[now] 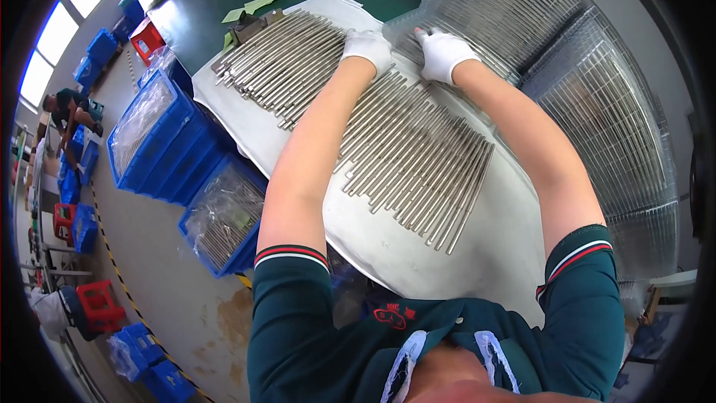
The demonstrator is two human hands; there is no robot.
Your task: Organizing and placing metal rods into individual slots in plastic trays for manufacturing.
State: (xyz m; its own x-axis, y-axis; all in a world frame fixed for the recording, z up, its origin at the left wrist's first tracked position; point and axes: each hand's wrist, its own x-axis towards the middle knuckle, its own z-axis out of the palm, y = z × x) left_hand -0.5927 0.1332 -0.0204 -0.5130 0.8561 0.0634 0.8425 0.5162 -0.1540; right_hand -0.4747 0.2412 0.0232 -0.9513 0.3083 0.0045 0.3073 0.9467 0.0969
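Observation:
Both my hands wear white gloves and reach to the far side of the white-covered table. My left hand is closed over the far ends of the metal rods, beside the left corner of a clear plastic tray; what its fingers hold is hidden. Just to the right, my right hand grips the near edge of that tray, its thumb and fingertips partly showing. More rods lie in the tray behind it. Under and between my forearms, many slim silvery metal rods lie side by side in a slanting row.
Clear trays filled with rods stack at the far right, with more stacked trays nearer. Blue crates holding bagged rods stand left of the table. Green paper slips lie on the dark green tabletop. Another person sits far left.

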